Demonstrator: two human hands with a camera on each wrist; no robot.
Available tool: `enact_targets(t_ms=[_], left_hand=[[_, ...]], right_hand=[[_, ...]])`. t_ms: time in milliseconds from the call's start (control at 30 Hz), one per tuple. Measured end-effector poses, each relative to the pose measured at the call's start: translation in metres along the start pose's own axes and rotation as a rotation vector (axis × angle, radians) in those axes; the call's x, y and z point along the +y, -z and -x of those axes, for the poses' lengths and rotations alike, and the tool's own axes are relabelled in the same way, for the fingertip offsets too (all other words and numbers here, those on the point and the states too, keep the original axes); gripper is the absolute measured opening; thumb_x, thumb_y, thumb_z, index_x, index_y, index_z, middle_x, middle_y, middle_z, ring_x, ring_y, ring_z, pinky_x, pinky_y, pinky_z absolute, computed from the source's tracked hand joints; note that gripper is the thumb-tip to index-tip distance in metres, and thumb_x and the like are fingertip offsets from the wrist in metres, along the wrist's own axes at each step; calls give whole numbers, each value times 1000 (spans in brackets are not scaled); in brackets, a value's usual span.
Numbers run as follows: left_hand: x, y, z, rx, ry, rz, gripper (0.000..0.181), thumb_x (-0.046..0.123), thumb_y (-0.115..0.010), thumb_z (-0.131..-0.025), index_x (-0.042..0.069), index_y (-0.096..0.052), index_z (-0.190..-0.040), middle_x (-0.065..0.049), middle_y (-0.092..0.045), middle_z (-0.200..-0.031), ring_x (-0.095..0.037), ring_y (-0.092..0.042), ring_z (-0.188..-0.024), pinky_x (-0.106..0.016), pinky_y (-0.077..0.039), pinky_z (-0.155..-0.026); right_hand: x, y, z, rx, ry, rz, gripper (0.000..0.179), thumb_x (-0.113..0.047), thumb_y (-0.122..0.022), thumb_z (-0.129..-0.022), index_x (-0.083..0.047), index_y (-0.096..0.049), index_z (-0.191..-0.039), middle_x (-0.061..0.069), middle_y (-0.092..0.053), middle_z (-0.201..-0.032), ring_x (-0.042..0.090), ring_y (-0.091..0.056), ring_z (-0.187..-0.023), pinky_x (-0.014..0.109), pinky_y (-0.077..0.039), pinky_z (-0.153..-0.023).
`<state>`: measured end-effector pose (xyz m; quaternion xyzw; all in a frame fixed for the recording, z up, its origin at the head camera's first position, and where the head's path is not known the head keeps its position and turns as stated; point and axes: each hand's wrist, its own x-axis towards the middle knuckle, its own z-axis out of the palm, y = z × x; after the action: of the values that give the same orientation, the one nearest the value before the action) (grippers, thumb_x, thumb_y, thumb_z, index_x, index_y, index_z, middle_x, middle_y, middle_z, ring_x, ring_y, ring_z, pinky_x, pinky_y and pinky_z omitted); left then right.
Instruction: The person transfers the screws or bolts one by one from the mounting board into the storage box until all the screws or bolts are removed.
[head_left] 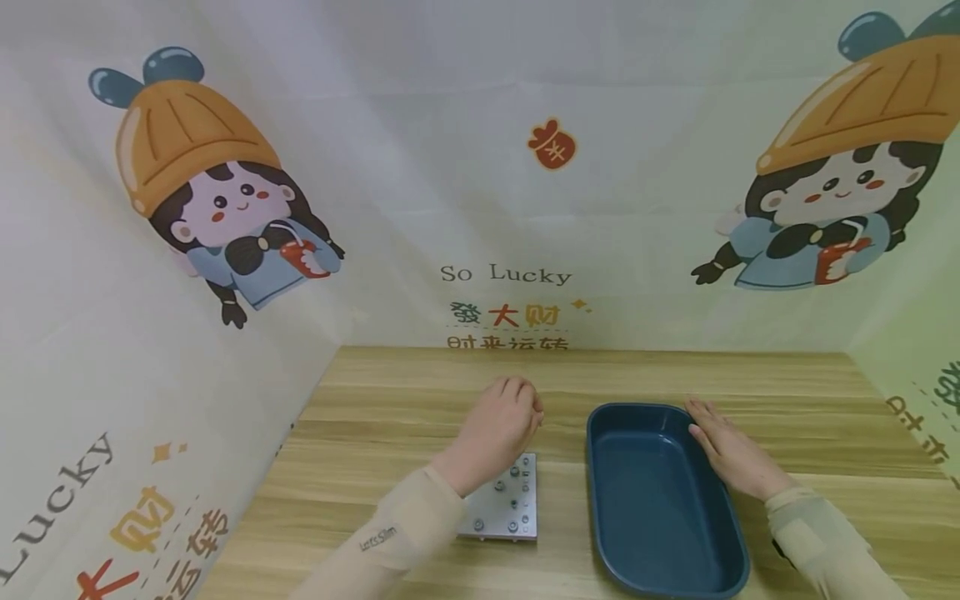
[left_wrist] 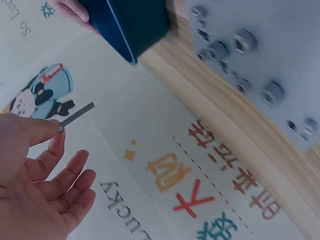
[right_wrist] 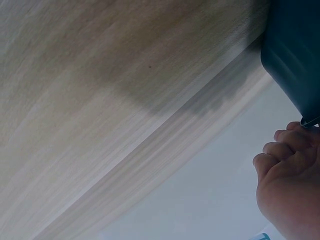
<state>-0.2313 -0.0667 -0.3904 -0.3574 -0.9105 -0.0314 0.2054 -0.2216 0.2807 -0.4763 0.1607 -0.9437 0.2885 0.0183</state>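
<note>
In the left wrist view my left hand (left_wrist: pixel 37 175) pinches a slim metal screw (left_wrist: pixel 79 115) by its head end between thumb and forefinger, its shank pointing away. The other fingers are loosely bent. In the head view that hand (head_left: pixel 498 425) is above the far part of a silver metal plate (head_left: pixel 491 510), which it partly covers; the screw is hidden there. Several socket-head screws (left_wrist: pixel 245 41) stand in the plate. My right hand (head_left: pixel 735 450) rests against the right rim of a deep blue tray (head_left: pixel 637 508), its fingers fairly straight, touching the edge (right_wrist: pixel 307 122).
The wood-grain table (head_left: pixel 405 392) carries the plate left of the tray, with a gap between them. A white printed cloth (head_left: pixel 390 167) hangs behind the table and along both sides.
</note>
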Motion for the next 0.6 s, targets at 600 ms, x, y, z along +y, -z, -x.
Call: enact_targets(t_ms=[600], left_hand=[[53,-20,-37,-139,-203,-116,15,29,-51,-103,18,-60,-103,-3,-62,-125,-18,-55,-124,-28,-46,-107]], right_hand=[[0,0,0,6,-2,4,52,-19,-38,-108,16,-31,-145,39,-25,-152,57,-22,-140,70,-23,-112]])
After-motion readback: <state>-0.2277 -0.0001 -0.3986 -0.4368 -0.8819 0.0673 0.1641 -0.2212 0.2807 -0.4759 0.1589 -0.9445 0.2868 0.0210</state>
